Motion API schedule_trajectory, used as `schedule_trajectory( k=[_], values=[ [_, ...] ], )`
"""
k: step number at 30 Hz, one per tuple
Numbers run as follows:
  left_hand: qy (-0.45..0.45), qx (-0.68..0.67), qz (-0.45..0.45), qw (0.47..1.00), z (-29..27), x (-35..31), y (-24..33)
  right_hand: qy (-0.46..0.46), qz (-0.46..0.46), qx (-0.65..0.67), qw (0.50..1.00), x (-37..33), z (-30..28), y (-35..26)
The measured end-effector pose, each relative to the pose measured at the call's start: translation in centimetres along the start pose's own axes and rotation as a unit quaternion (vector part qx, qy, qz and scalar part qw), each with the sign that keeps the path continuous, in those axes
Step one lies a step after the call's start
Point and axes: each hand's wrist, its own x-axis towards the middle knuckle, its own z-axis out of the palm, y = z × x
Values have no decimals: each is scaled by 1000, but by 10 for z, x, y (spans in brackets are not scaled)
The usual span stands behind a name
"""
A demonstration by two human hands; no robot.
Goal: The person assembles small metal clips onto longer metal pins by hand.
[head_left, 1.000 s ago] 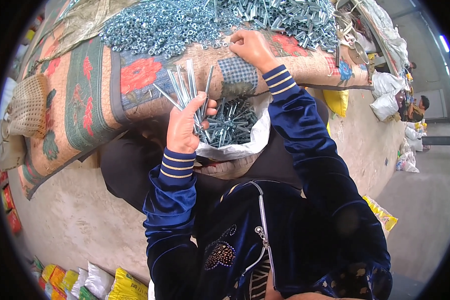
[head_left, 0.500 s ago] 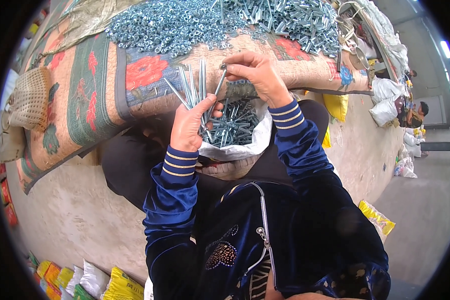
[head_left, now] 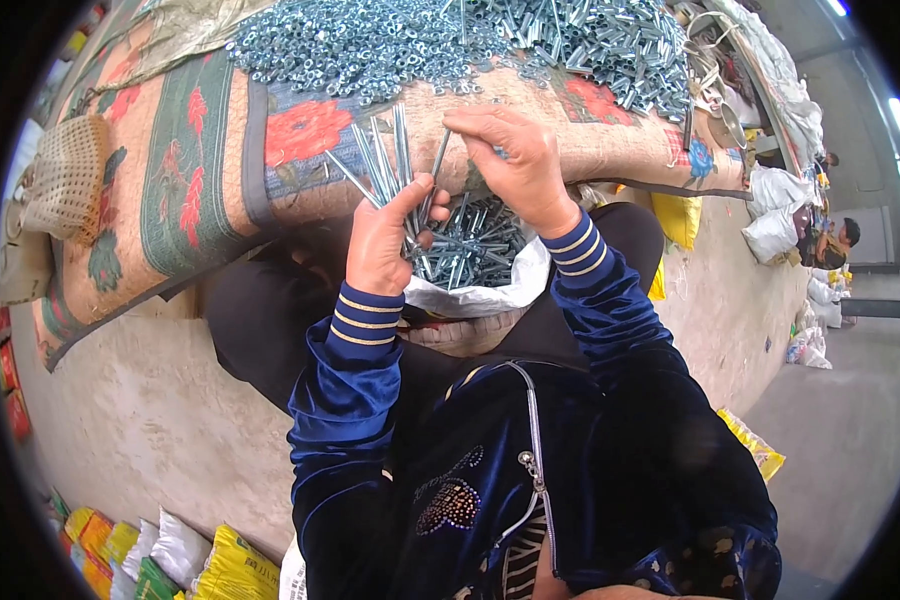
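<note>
My left hand (head_left: 378,245) is closed around a fanned bunch of thin silvery metal rods (head_left: 382,160), their upper ends spread apart. One rod (head_left: 438,162) leans away from the bunch to the right, its lower part by my left thumb and fingers. Thumb and forefinger of my right hand (head_left: 522,168) pinch at that rod's top end, covering the tip; whether a nut sits there is hidden. Just under both hands, between my legs, a white sack (head_left: 505,293) with its mouth open holds many dark metal bolt-like pieces (head_left: 478,245).
Ahead, a flowered quilt (head_left: 300,200) covers a raised surface bearing a heap of nuts (head_left: 355,50) and a heap of metal tubes (head_left: 625,50). A woven hat-like thing (head_left: 68,180) lies at left. White sacks (head_left: 775,205) and another person (head_left: 838,245) are at far right.
My right fingertips now cover the rod's top end, where a dark tip showed before. The right hand has tilted slightly; my left hand keeps its hold on the bunch.
</note>
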Motion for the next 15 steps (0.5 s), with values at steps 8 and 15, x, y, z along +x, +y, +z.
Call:
schedule_trajectory(
  k=[8,15],
  values=[
    [30,-27,35,999,-7,1,2,-85,87,157,980,21,11,20],
    [78,-43,102,991,-8,0,5,-3,-125,-189,974,63,80,40]
  ],
)
